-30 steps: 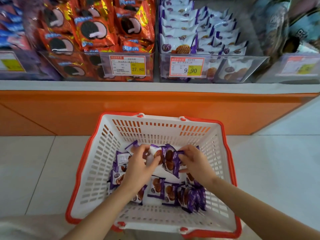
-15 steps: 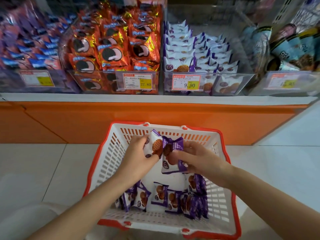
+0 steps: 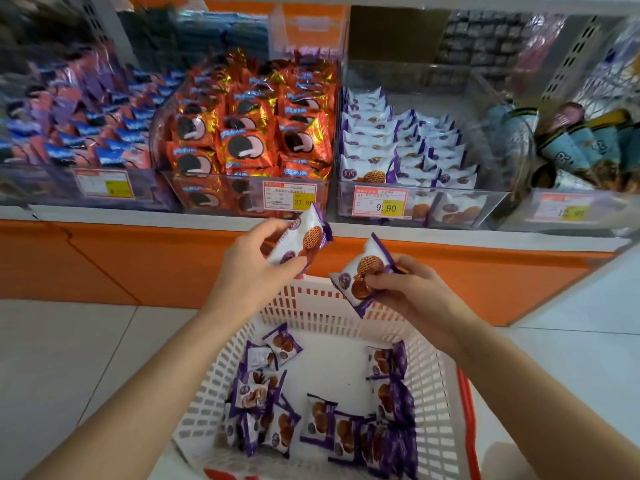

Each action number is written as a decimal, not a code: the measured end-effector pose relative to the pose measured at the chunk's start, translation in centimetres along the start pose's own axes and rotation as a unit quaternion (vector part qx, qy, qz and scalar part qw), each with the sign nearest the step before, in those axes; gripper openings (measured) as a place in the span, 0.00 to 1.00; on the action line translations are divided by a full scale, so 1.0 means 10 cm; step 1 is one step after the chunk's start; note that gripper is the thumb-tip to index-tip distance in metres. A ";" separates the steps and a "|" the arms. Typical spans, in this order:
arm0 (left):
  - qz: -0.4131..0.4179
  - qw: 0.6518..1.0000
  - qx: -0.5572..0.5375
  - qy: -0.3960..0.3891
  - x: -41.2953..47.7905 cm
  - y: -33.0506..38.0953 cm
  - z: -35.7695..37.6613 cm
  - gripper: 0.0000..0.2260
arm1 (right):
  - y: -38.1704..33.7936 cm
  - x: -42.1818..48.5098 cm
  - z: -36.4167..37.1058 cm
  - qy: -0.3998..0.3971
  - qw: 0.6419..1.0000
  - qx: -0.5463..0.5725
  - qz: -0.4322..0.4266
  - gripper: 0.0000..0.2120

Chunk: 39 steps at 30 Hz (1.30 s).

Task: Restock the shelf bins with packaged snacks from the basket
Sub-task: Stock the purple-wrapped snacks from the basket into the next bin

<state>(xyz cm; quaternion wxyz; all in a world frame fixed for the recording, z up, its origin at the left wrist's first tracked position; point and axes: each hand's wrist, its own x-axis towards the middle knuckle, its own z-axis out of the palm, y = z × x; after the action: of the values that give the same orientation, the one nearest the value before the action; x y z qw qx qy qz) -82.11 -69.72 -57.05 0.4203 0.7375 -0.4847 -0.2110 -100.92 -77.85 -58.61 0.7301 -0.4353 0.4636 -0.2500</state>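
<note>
The left hand [image 3: 252, 271] is pinching one snack packet [image 3: 301, 239] in curled fingers [image 3: 266, 227] and the right hand [image 3: 412, 292] is gripping another packet [image 3: 363, 271], both above the basket [image 3: 436, 393], so the carry is seemingly in hand, calling for a reach into the matching bin [image 3: 450, 209].
</note>
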 end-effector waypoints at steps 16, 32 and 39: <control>0.248 0.961 0.122 0.023 0.98 0.46 -0.06 0.19 | -0.74 0.28 -0.21 0.104 0.973 -0.018 -0.206 0.12; 0.310 0.930 0.191 0.042 1.77 0.55 0.16 0.20 | -1.56 1.79 -0.42 0.336 0.889 -0.161 -0.266 0.16; 0.347 0.898 0.249 0.109 1.90 0.51 0.35 0.19 | -1.74 2.16 -0.45 0.319 0.870 -0.302 -0.224 0.21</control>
<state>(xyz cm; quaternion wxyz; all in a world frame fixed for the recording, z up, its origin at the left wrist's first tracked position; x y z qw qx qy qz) -78.98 -89.07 -53.00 0.3194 0.6215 -0.6978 0.1574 -94.64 -104.87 -54.30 0.2997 -0.6237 0.6141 -0.3796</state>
